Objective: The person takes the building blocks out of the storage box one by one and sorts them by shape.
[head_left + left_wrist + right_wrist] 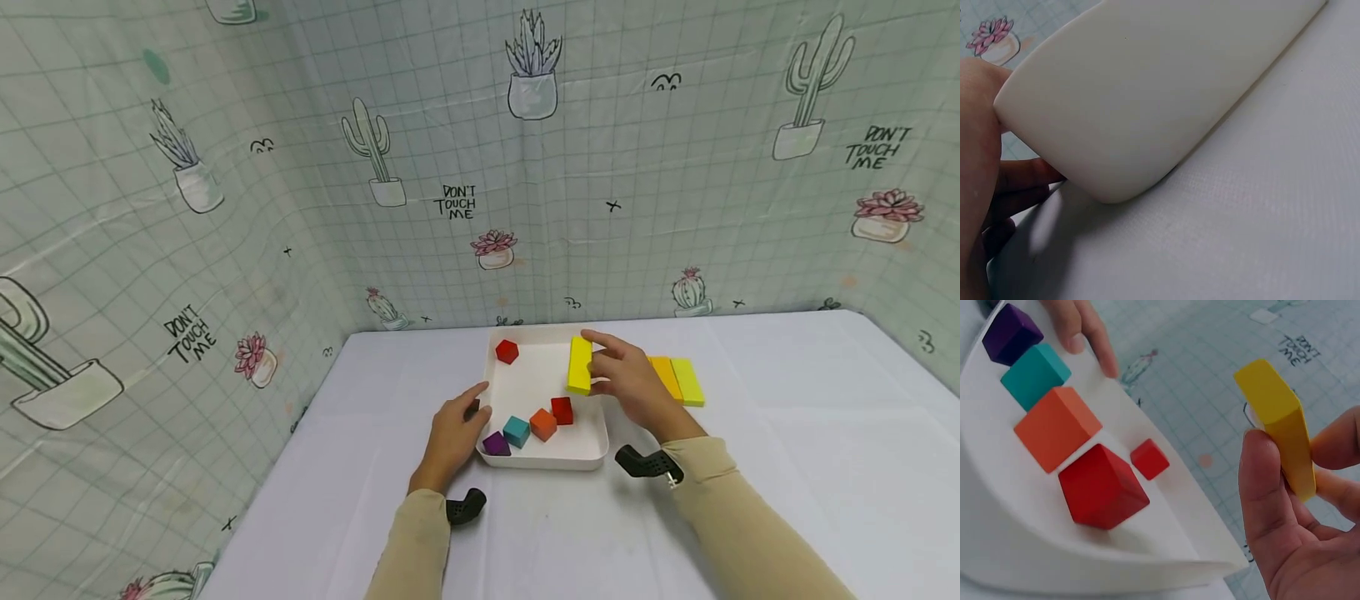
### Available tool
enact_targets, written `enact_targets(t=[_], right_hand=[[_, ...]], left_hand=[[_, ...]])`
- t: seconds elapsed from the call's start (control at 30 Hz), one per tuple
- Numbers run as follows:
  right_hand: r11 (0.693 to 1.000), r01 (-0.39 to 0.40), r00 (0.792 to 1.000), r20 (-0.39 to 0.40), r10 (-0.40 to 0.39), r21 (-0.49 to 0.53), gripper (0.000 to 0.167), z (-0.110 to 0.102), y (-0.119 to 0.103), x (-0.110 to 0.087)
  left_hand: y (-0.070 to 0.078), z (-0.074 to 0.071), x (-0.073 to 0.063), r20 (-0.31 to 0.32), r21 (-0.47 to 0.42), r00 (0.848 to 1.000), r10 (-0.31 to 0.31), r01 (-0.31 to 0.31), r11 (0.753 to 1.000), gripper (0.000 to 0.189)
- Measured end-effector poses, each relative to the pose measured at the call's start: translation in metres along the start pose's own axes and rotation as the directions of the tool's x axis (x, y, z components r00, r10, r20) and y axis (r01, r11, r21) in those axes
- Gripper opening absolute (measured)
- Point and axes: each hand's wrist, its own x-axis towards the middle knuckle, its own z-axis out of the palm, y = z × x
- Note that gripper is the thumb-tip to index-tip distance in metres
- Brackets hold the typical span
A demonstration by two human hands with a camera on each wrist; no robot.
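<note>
My right hand (628, 379) pinches a flat yellow rectangular block (579, 365) between thumb and fingers, above the right side of a shallow white tray (528, 375). The right wrist view shows the same yellow block (1285, 422) held on edge. At the tray's left side my left hand (455, 429) grips the wall, thumb at the rim. Inside the tray, a purple block (497, 444), a teal cube (516, 432), an orange cube (543, 424) and a red cube (562, 411) lie near the front. Another red block (507, 352) sits in the far left corner.
Right of the tray, partly behind my right hand, an orange-yellow flat block (666, 377) and a yellow-green flat block (687, 382) lie side by side on the white tabletop (810, 433). A cactus-printed cloth (585, 158) hangs behind and to the left.
</note>
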Motion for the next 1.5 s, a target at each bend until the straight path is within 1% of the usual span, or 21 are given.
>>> enact_targets(t=[0.07, 0.23, 0.33, 0.5, 0.7, 0.9, 1.0, 1.07, 1.23, 1.4, 1.5], right_hand=[[1.000, 0.004, 1.000, 0.000, -0.004, -0.017, 0.064, -0.004, 0.001, -0.002], [0.999, -0.014, 1.000, -0.018, 0.013, -0.038, 0.065, -0.017, 0.006, -0.007], [0.999, -0.010, 1.000, -0.029, 0.009, -0.045, 0.063, -0.025, 0.008, -0.010], [1.000, 0.012, 1.000, -0.028, -0.013, -0.018, 0.060, -0.038, 0.008, -0.017], [0.999, 0.027, 0.999, -0.023, -0.027, 0.020, 0.064, -0.055, 0.011, -0.023], [1.000, 0.002, 0.998, -0.063, -0.001, 0.020, 0.067, -0.072, 0.013, -0.023], [1.000, -0.016, 0.997, -0.074, 0.018, 0.021, 0.067, -0.079, 0.014, -0.021], [1.000, -0.027, 0.996, -0.083, 0.027, 0.004, 0.067, -0.085, 0.015, -0.021], [0.998, -0.059, 0.993, -0.107, 0.056, -0.023, 0.068, -0.100, 0.020, -0.026], [0.993, -0.118, 0.984, -0.135, 0.118, 0.008, 0.069, -0.115, 0.023, -0.025], [0.989, -0.143, 0.975, -0.167, 0.145, 0.021, 0.070, -0.123, 0.025, -0.023]], left_hand=[[0.000, 0.001, 0.000, 0.000, 0.001, 1.000, 0.003, -0.003, 1.000, 0.045], [0.000, 0.002, 0.001, 0.008, 0.007, 1.000, -0.011, 0.011, 1.000, 0.045], [0.000, 0.002, 0.001, 0.008, 0.010, 1.000, -0.013, 0.013, 1.000, 0.045], [0.000, 0.001, 0.001, 0.001, 0.004, 1.000, -0.003, 0.003, 1.000, 0.045], [0.000, 0.001, -0.001, 0.000, 0.002, 1.000, -0.005, 0.005, 1.000, 0.044], [0.001, 0.001, 0.000, 0.001, 0.002, 1.000, 0.008, -0.008, 1.000, 0.044], [0.002, 0.001, 0.000, 0.001, 0.002, 1.000, 0.000, 0.000, 1.000, 0.044], [0.002, 0.000, 0.000, 0.002, 0.000, 1.000, 0.001, -0.001, 1.000, 0.044], [-0.002, 0.004, 0.000, 0.008, 0.004, 1.000, -0.012, 0.012, 1.000, 0.044], [-0.001, 0.003, -0.001, 0.004, 0.005, 1.000, -0.005, 0.005, 1.000, 0.044], [0.001, 0.001, -0.001, -0.001, -0.001, 1.000, -0.004, 0.004, 1.000, 0.044]])
